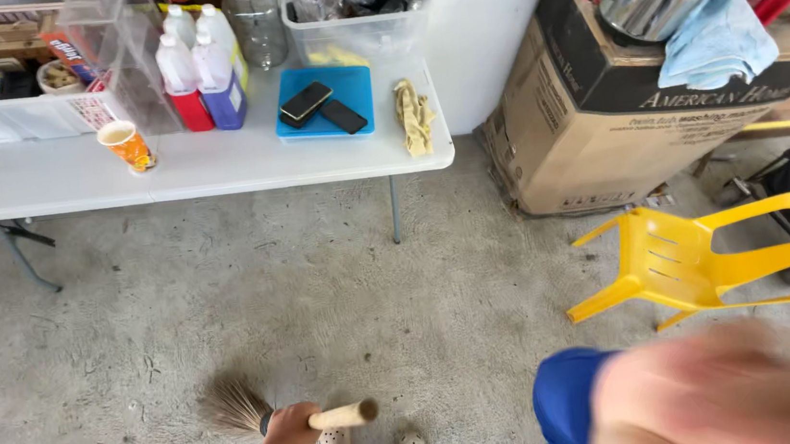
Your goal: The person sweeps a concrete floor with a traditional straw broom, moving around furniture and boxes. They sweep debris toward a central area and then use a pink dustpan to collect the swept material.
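Sweeping the concrete floor [230, 315] by the table [215, 162].
Left hand [291, 427] clenched on broom [269, 416]; right hand [720, 393] blurred, grip unclear. Blue tray [353, 86] holds two phones [321, 108].

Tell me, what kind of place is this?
Probably a garage or storage room: a bare concrete floor, a folding table crowded with cleaning bottles, and a big cardboard box against the wall.

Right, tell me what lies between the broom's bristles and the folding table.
Head view: only bare, speckled concrete floor between the broom, held in the left hand, and the table.
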